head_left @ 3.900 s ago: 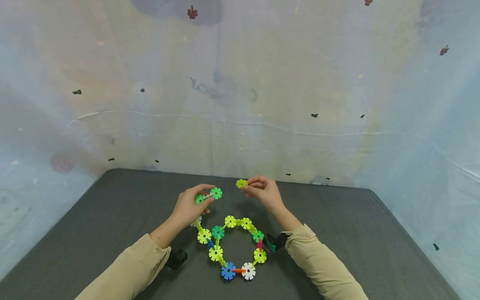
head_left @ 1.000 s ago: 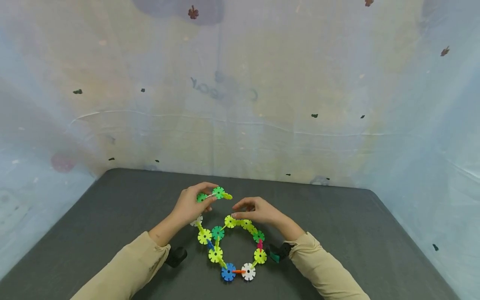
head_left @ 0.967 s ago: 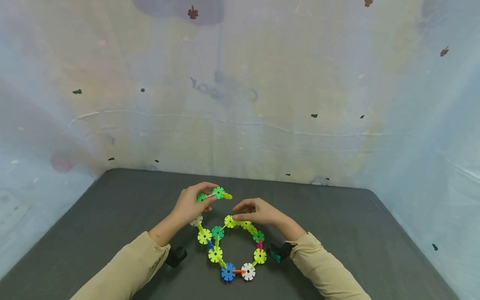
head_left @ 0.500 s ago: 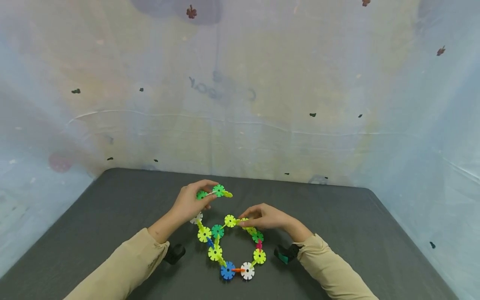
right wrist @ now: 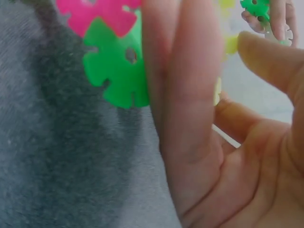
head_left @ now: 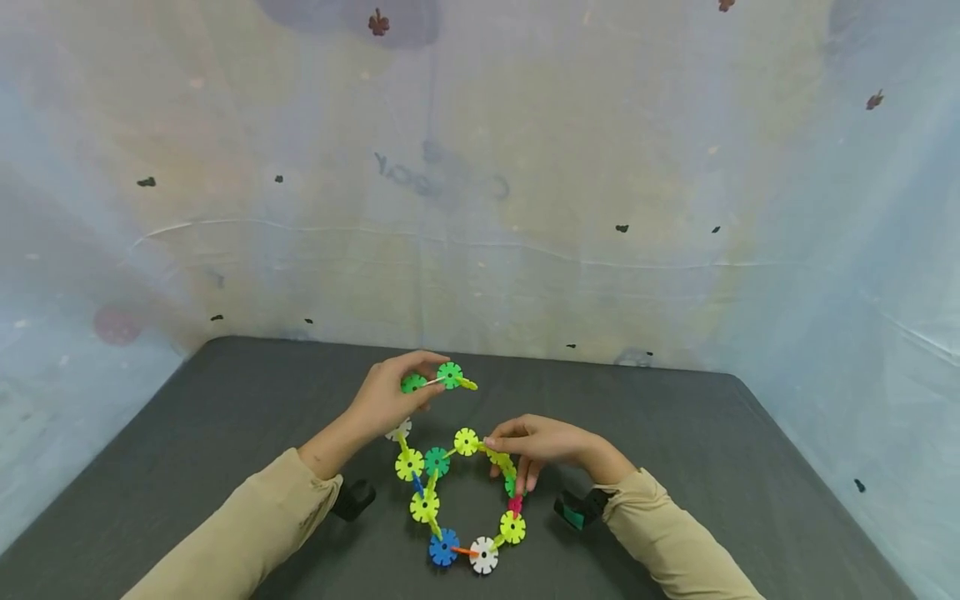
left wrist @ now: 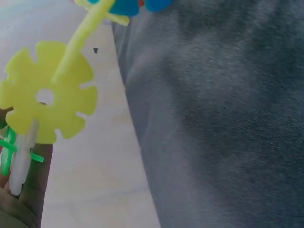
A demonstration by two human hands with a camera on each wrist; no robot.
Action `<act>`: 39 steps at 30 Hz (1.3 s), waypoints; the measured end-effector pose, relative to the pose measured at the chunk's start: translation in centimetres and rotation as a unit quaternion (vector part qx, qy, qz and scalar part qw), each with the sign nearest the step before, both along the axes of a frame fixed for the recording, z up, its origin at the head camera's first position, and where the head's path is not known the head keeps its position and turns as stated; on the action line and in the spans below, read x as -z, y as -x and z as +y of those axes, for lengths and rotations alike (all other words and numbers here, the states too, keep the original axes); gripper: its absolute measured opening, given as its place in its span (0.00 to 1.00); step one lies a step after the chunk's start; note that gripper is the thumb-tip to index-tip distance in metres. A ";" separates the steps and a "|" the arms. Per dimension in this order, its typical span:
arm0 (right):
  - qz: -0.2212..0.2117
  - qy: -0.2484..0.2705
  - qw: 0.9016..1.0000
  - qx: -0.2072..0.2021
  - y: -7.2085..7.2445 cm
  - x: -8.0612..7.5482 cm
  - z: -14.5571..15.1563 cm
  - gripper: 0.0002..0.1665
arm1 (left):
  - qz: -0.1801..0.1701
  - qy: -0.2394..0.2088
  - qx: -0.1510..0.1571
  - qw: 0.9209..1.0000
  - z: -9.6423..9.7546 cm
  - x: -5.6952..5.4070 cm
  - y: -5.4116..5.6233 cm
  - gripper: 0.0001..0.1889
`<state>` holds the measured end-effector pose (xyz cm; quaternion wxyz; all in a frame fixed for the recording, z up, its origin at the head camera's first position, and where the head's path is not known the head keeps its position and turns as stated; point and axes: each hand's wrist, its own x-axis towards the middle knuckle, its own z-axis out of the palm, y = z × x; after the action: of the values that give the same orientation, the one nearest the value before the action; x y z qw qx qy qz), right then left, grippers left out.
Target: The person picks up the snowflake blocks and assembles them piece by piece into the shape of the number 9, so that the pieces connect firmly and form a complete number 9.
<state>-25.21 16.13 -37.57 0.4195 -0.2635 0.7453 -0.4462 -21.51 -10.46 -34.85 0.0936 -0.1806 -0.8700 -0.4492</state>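
Note:
My left hand (head_left: 390,392) is raised at the back of the table. It pinches one end of a chain of notched plastic snowflake discs: a green disc (head_left: 450,375) with a white disc edge-on beside it and a small yellow disc (head_left: 468,384) jutting right. From there the chain runs down through a white disc (head_left: 400,430) and a yellow disc (head_left: 409,464) into a ring. At the ring's upper right, my right hand (head_left: 551,442) pinches a yellow piece between thumb and fingers. Its other fingers hang beside a green disc (right wrist: 114,71) and a pink disc (right wrist: 99,14).
The ring's near side has a blue disc (head_left: 444,547), an orange disc (head_left: 465,551) edge-on and a white disc (head_left: 484,555). Dark grey cloth covers the table (head_left: 645,417). A pale patterned curtain (head_left: 480,167) encloses the back and sides.
The yellow disc went from my right hand onto the green one. My right hand then came down to the ring and gripped it. The ring has shifted and tilted; my left hand rose slightly.

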 end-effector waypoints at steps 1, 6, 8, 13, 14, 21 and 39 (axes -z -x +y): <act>-0.001 0.003 1.000 0.004 0.0 -0.1 0.0 0.27 | 0.000 -0.004 0.002 1.000 0.1 -0.2 0.0 0.20; 0.013 0.014 1.000 0.021 0.2 -0.3 0.4 0.27 | -0.005 -0.016 -0.006 1.000 0.3 -1.1 -0.1 0.19; 0.023 0.017 0.999 0.025 0.2 -0.4 0.5 0.27 | -0.002 -0.018 -0.012 1.000 0.4 -1.6 -0.3 0.18; 0.044 0.033 0.998 0.042 0.4 -0.8 0.6 0.28 | 0.010 -0.028 -0.015 0.999 0.7 -2.9 -0.7 0.16; 0.045 0.037 0.997 0.046 0.4 -0.8 0.5 0.29 | 0.013 -0.028 -0.016 0.999 0.8 -3.2 -0.7 0.16; 0.066 0.062 0.993 0.075 0.4 -1.5 0.3 0.29 | 0.031 -0.025 -0.037 0.999 1.2 -4.4 -1.1 0.15; 0.123 0.115 0.970 0.176 0.4 -2.4 0.1 0.24 | 0.056 -0.030 -0.001 0.998 2.9 -6.1 -2.8 0.16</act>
<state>-25.60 16.27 -35.20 0.2062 -0.2278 0.7699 -0.5594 -18.74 -7.52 -28.76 0.1481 -0.2013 -0.8497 -0.4644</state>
